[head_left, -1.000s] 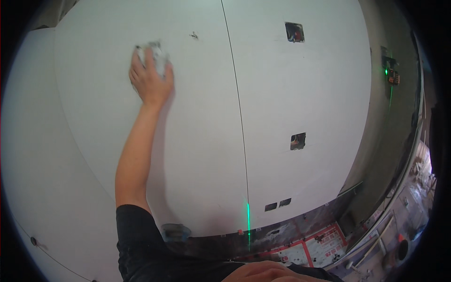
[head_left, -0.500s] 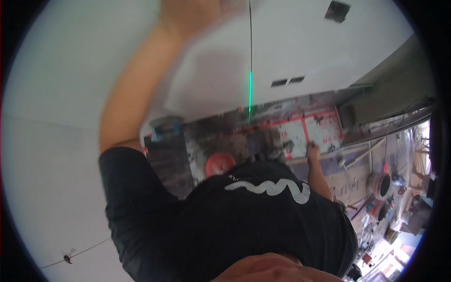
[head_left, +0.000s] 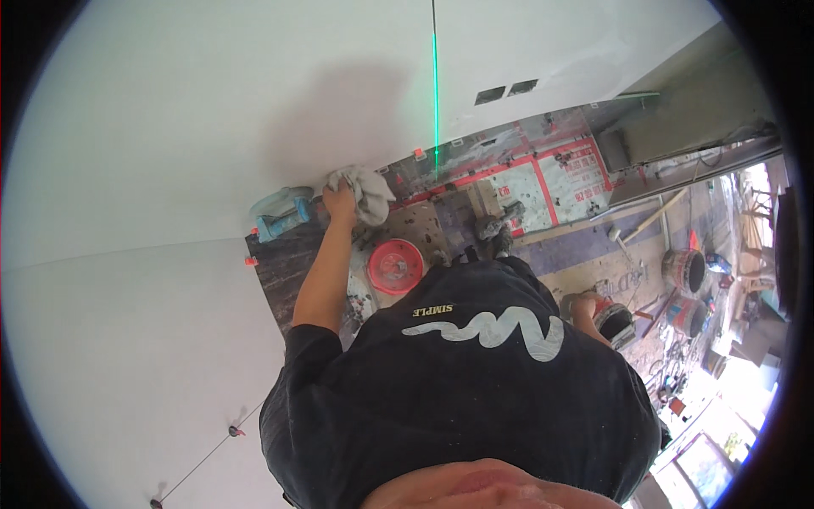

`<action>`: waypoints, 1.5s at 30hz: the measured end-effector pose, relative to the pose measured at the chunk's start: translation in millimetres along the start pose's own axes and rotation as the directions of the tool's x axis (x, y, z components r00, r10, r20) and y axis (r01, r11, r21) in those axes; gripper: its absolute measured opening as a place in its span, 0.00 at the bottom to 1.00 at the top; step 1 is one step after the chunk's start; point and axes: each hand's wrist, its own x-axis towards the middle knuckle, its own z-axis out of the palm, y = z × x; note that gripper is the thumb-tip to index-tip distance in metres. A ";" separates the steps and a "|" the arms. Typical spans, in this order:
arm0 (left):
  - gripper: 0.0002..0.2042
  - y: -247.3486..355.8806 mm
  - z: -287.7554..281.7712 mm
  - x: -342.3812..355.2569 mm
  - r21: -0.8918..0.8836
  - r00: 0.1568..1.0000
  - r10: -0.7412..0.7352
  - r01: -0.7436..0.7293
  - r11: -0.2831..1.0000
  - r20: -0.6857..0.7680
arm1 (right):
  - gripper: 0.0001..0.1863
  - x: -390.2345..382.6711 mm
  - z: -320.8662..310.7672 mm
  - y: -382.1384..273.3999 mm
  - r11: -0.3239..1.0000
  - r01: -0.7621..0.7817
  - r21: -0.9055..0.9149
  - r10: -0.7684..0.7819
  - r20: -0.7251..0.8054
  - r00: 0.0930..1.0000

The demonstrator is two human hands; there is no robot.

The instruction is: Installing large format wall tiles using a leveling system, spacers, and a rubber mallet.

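Observation:
My left hand (head_left: 339,199) grips a crumpled off-white cloth (head_left: 370,191) down by the lower edge of the white wall panel (head_left: 195,127). Just left of it is a light-blue handled tool (head_left: 284,220). A red bucket (head_left: 395,267) stands below the cloth. My right hand (head_left: 583,304) hangs low beside my body, small in view among dirty buckets; its fingers are hard to make out. A thin green laser line (head_left: 436,102) runs along the vertical joint in the panel, left of two dark rectangular cutouts (head_left: 490,95).
My feet (head_left: 500,222) are on a floor partly covered by red-and-white sheeting (head_left: 568,178). At the right are buckets (head_left: 682,271), a long-handled tool (head_left: 657,220), scattered clutter and a bright window (head_left: 704,467). A dark ledge (head_left: 704,153) runs along the upper right.
My left hand with the cloth has come down from high on the wall to its bottom edge. My view has tilted downward, showing more body and floor.

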 end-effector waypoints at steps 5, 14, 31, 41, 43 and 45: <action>0.24 133.4 13.6 -52.2 -0.163 0.586 0.642 -0.788 0.594 -0.495 | 0.18 -16.3 -51.9 -21.2 0.681 -0.400 0.614 0.440 0.093 0.893; 0.16 228.4 108.1 -28.7 0.545 -0.281 0.915 -0.737 -0.400 0.290 | 0.15 61.9 -160.7 -67.2 0.465 -0.065 0.883 0.359 -0.121 0.925; 0.16 72.6 173.4 -39.2 0.551 0.503 0.346 -0.833 -0.051 0.792 | 0.18 80.8 -37.8 -33.2 0.158 -0.274 0.949 -0.029 0.282 0.959; 0.19 -11.5 71.0 -166.4 0.781 0.894 -0.175 -0.248 0.573 0.412 | 0.18 329.2 -221.9 -193.1 0.037 0.052 0.998 0.110 -0.056 0.992; 0.21 -37.1 32.8 -194.2 0.787 0.900 -0.162 -0.252 0.562 0.404 | 0.18 362.6 -258.3 -208.5 -0.330 0.014 0.944 0.224 0.064 0.972; 0.20 -72.5 -10.6 -219.4 0.836 0.915 -0.198 -0.211 0.507 0.352 | 0.16 394.1 -277.8 -217.0 -0.376 0.097 0.921 0.360 0.049 0.932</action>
